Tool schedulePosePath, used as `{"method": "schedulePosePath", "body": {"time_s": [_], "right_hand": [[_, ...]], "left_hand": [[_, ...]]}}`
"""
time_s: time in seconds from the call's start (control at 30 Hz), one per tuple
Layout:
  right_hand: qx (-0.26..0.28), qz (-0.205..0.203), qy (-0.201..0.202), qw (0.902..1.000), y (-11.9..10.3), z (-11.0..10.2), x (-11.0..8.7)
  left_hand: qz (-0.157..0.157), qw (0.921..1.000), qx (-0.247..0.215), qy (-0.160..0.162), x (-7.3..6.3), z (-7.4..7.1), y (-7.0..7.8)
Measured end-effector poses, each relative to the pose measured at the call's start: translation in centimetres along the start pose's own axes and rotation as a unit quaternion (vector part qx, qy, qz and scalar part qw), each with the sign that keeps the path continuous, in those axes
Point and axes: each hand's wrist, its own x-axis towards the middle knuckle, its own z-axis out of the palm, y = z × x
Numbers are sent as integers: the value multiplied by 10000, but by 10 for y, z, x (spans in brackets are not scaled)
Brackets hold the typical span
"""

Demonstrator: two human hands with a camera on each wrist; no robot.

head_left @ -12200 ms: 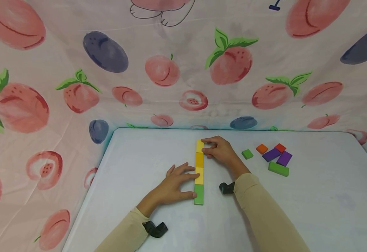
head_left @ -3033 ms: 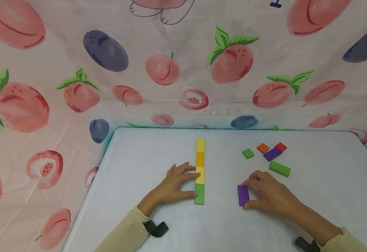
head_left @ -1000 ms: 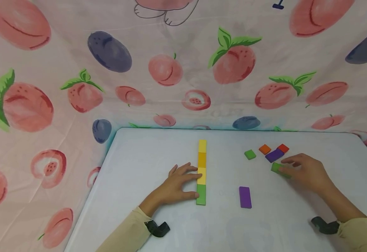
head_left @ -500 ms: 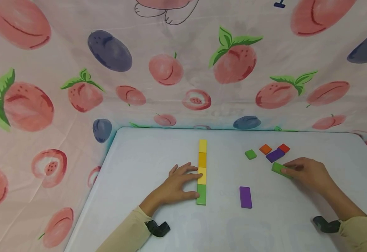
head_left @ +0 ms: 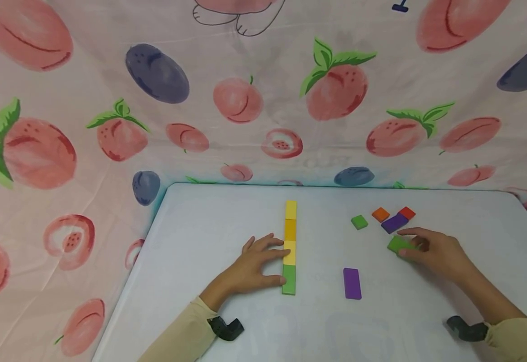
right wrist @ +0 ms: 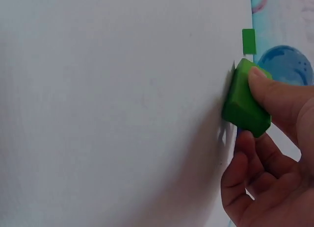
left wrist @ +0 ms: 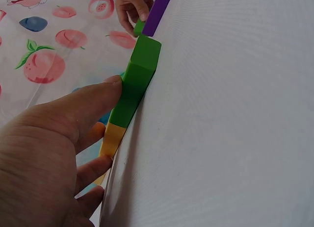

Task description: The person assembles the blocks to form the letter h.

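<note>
My left hand (head_left: 247, 269) rests beside a straight row of blocks, its fingertips and thumb touching the row's left side. From front to back the row has a green block (head_left: 288, 280), a pale yellow block (head_left: 290, 259), an orange-yellow block (head_left: 290, 230) and a yellow block (head_left: 291, 210). At the right, my right hand (head_left: 442, 254) pinches a second green block (head_left: 397, 245), partly hidden by the hand in the head view. The right wrist view shows the thumb on one face of this green block (right wrist: 245, 97), with fingers curled below it.
Between the hands lies a purple block (head_left: 352, 283). Farther back are a small green block (head_left: 359, 222), an orange block (head_left: 380, 214), a second purple block (head_left: 394, 223) and a red block (head_left: 407, 213). The white table (head_left: 227, 211) ends at a fruit-print cloth (head_left: 177, 161).
My right hand left the row's far yellow block, brought one purple block to mid-table and let go. It then took hold of the longer green block, now shifted slightly. My left hand stayed put.
</note>
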Motion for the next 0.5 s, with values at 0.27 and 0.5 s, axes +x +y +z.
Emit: {"method": "schedulePosePath", "body": {"time_s": [0.27, 0.5], "right_hand": [[381, 116, -412, 9984, -9, 7, -1], [1112, 390, -621, 9911, -17, 8, -1]], "left_hand": [[-9, 10000, -29, 6, 0, -1, 1], [39, 10000, 11, 33, 0, 0, 0]]}}
